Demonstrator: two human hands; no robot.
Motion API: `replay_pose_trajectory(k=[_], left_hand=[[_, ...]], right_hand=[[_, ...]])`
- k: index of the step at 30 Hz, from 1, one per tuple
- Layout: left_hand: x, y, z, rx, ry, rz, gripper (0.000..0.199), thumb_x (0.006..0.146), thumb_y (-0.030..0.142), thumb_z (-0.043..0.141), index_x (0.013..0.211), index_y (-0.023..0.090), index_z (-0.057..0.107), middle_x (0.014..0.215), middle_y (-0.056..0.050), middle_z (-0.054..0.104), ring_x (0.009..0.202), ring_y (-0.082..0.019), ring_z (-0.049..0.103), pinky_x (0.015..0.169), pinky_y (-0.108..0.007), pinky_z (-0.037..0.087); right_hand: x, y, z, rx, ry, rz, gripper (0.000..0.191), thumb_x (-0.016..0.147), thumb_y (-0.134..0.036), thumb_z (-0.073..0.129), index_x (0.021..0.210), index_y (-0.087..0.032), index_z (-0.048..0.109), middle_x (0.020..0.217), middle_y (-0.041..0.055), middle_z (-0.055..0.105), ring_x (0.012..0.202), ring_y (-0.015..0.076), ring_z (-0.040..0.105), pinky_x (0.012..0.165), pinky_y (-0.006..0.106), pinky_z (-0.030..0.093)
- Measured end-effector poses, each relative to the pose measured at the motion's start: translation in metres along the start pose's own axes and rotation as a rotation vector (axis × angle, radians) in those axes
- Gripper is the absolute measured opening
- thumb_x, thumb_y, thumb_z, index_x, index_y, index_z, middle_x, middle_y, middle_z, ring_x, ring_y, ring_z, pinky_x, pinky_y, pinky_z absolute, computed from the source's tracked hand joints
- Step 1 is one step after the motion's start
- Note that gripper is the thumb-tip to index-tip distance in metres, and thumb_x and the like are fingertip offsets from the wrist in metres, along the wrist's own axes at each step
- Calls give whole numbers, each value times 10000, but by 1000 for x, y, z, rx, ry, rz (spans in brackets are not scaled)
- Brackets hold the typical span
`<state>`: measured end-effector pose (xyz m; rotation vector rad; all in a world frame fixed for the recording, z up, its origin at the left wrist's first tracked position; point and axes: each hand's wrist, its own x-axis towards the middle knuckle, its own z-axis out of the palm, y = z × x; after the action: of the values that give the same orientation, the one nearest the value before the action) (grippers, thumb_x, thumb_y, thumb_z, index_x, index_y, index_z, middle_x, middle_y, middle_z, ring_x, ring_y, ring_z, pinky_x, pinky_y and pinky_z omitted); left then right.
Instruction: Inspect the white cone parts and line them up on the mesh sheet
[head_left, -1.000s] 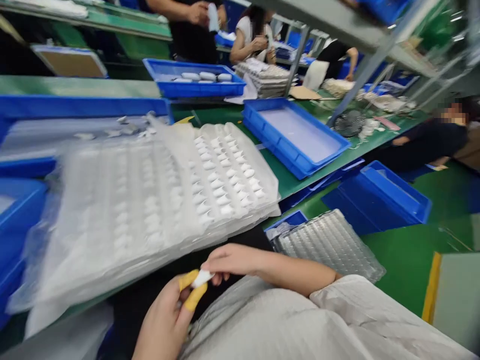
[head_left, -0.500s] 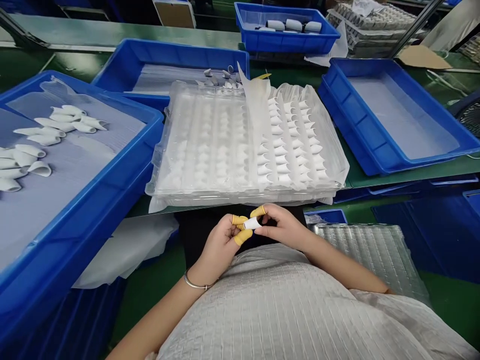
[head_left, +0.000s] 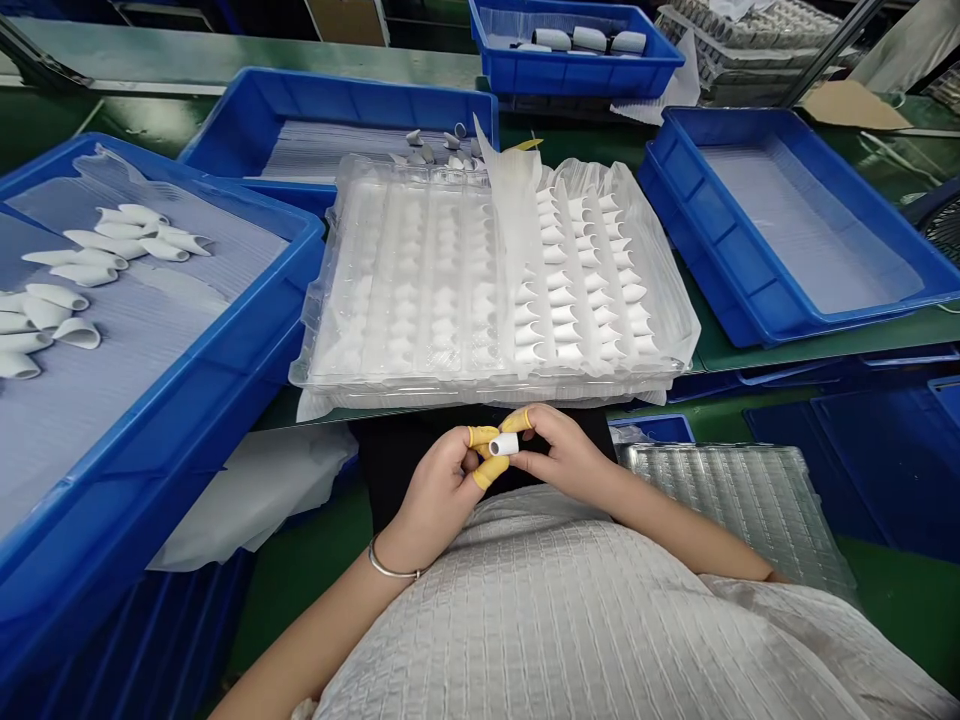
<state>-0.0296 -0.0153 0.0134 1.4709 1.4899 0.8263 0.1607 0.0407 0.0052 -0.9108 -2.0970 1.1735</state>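
Note:
A small white hollow tube-shaped piece [head_left: 505, 444] is held between both hands in front of my lap, its round opening turned to the left. My left hand [head_left: 448, 475], with yellow finger cots on thumb and fingers, pinches the piece at its left end. My right hand [head_left: 559, 450], with a yellow cot on its index finger, grips it from the right. Ahead of the hands lies a clear plastic tray [head_left: 420, 375] with rows of similar white pieces [head_left: 566, 330]; a thin translucent sheet covers its left part.
A blue bin [head_left: 247, 290] with loose white pieces [head_left: 120, 240] stands at left. Another blue bin [head_left: 322, 90] sits behind the tray, a third [head_left: 581, 75] at the back, and more stacked bins [head_left: 720, 240] at right. A clear moulded tray [head_left: 735, 500] lies low on the right.
The white piece has been turned between my fingers, so its opening now faces left instead of right. Both hands stay in nearly the same place.

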Motion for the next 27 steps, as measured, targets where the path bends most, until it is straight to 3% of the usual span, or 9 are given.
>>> replay_pose_trajectory(k=[9,13,18,22,27], left_hand=[[-2,5,0,257,39,139,243,899,359,566,741,176,539,670,23,474,584,-127,437,521,-255,330],[-2,2,-2,300,35,157,248,905,324,555,708,189,486,676,23,466,590,-128,438,518,-250,327],[-2,1,-1,344,-63,265,198,915,249,515,727,191,490,708,13,499,589,-126,472,511,-240,353],[-2,-2,-2,389,-48,353,162,929,226,479,778,196,530,694,15,506,556,-125,485,485,-231,379],[1,-5,-7,397,59,456,144,949,300,498,899,217,604,802,-21,614,634,-143,585,545,-236,480]], right_hand=[[-1,2,4,22,-65,154,211,846,-231,692,1050,-207,641,998,50,663,893,192,600,766,326,471],[1,8,2,329,-39,333,203,910,-318,591,1062,-188,629,907,38,633,806,159,598,670,279,467],[3,5,4,674,-111,603,447,854,-598,592,743,-168,546,581,-47,484,490,81,442,462,209,326],[6,2,7,962,-123,712,460,713,-566,757,740,-170,525,553,-71,492,433,53,408,414,185,250],[7,5,7,1025,-48,711,443,666,-508,801,742,-163,535,556,-45,579,455,71,515,413,180,298]])
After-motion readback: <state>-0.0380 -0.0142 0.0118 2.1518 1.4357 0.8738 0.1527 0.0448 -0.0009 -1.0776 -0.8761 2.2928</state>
